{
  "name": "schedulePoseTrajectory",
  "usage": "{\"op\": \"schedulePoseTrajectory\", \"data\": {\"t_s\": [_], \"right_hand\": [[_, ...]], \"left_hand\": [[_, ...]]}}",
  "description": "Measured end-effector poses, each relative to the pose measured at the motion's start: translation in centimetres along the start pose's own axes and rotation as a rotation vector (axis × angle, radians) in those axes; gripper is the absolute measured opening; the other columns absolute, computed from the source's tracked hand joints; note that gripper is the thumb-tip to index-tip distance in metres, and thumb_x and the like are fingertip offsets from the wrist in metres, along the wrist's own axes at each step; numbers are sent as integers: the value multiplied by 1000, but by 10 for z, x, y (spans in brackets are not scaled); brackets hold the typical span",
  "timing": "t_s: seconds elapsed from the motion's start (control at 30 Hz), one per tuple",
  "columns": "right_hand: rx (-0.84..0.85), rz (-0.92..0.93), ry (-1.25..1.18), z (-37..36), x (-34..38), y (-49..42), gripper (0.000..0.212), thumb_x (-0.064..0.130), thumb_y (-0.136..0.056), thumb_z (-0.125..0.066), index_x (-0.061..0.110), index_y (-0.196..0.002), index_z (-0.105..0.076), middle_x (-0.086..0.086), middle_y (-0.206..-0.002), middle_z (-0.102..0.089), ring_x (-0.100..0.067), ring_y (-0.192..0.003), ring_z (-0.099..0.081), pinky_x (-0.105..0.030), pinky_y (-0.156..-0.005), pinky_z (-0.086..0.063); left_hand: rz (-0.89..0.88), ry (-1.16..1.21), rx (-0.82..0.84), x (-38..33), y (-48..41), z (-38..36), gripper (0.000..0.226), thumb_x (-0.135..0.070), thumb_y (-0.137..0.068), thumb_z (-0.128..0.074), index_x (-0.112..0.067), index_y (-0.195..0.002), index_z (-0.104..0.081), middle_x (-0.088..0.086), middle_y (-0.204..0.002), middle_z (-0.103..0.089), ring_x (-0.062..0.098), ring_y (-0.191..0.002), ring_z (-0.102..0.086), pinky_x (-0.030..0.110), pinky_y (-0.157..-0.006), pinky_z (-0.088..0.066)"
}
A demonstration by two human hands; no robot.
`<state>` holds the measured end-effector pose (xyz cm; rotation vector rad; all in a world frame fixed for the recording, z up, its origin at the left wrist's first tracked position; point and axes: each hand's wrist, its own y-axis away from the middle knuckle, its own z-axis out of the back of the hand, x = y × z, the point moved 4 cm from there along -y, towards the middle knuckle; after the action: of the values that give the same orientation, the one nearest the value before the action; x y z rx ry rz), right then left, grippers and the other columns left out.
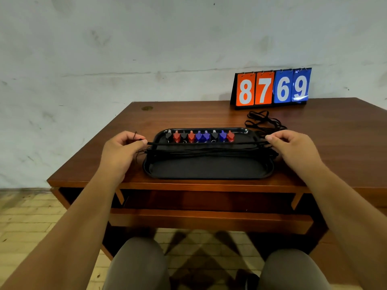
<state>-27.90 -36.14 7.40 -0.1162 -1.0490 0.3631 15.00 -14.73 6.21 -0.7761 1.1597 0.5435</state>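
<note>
head view: thin black cord [206, 143] taut btwn left hand [123, 146] & right hand [293, 146], both pinching ends

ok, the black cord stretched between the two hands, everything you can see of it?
The thin black cord looks like string. It runs taut and level above the long black plastic tray, in front of a row of red, blue and black plastic pieces. The left hand pinches one end, the right hand the other. More black cords lie beneath.
</note>
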Motion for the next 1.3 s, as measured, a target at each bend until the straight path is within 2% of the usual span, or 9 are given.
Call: {"op": "schedulePoseTrajectory", "data": {"t_s": [0.2, 0.33, 0.43, 0.67, 0.8, 0.93, 1.07, 1.17, 1.3], "right_hand": [[15, 13, 43, -2, -1, 1, 16, 47, -101, -71, 34, -99, -80, -1, -90, -78, -29, -86, -75, -45, -81, -61], [29, -3, 50, -3, 1, 3, 14, 45, -101, -73, 33, -98, -81, -8, -94, -79, -36, -91, -74, -42, -77, -60], [29, -5, 45, -3, 1, 4, 12, 43, -99, -76, 33, -96, -82, -6, -94, -79, -36, -92, -74, -36, -72, -57], [52, -12, 43, -4, -1, 4, 11, 42, -99, -76, 32, -96, -80, -8, -95, -77, -33, -94, -73, -34, -71, -54], [19, -21, 12, -3, -1, 3, 13, 43, -103, -70, 36, -99, -79, -2, -98, -76, -29, -95, -72, -39, -79, -58], [-20, -61, -31, -2, -2, 3, 17, 45, -103, -65, 39, -98, -80, 5, -101, -77, -30, -95, -75, -50, -87, -62], [-36, -64, -41, 0, 0, 5, 22, 42, -105, -60, 36, -101, -81, -2, -107, -77, -27, -91, -67, -33, -72, -51], [-41, -89, -46, 2, 0, 5, 23, 42, -105, -59, 36, -101, -81, -5, -103, -76, -19, -75, -57, -33, -63, -45], [-51, -110, -105, 4, 0, 3, 21, 43, -105, -61, 34, -106, -80, 4, -108, -76, -11, -87, -60, -31, -72, -48]], "left_hand": [[4, -110, 14, 3, -1, -3, 5, -21, -88, -84, -25, -86, -81, -1, -93, -80, 22, -90, -72, 39, -82, -60], [15, -207, 71, 4, 0, -6, 2, -27, -90, -79, -26, -92, -80, 0, -91, -80, 30, -92, -76, 50, -88, -63], [6, -229, 75, 4, 1, -7, 2, -28, -91, -78, -27, -91, -80, 0, -88, -79, 23, -84, -72, 45, -84, -62], [31, -236, 49, 0, 3, -10, 9, -26, -98, -70, -26, -99, -79, 2, -91, -79, 19, -85, -72, 31, -71, -57], [57, -240, 9, 0, 0, -8, 15, -32, -102, -63, -30, -102, -78, -4, -102, -77, 17, -94, -71, 33, -77, -56], [70, -223, -29, 0, -2, -5, 16, -38, -101, -63, -33, -102, -77, -10, -110, -74, 14, -102, -66, 30, -77, -48], [98, -184, -48, -2, 1, -3, 16, -39, -100, -63, -33, -105, -77, -9, -109, -74, 14, -97, -65, 32, -75, -50], [98, -196, -46, -6, 3, -3, 18, -39, -100, -62, -31, -107, -76, -9, -109, -74, 15, -97, -65, 30, -73, -49], [60, -269, -3, -17, 6, -7, 20, -39, -104, -59, -29, -113, -74, -10, -111, -70, 10, -97, -63, 25, -71, -43]]}}
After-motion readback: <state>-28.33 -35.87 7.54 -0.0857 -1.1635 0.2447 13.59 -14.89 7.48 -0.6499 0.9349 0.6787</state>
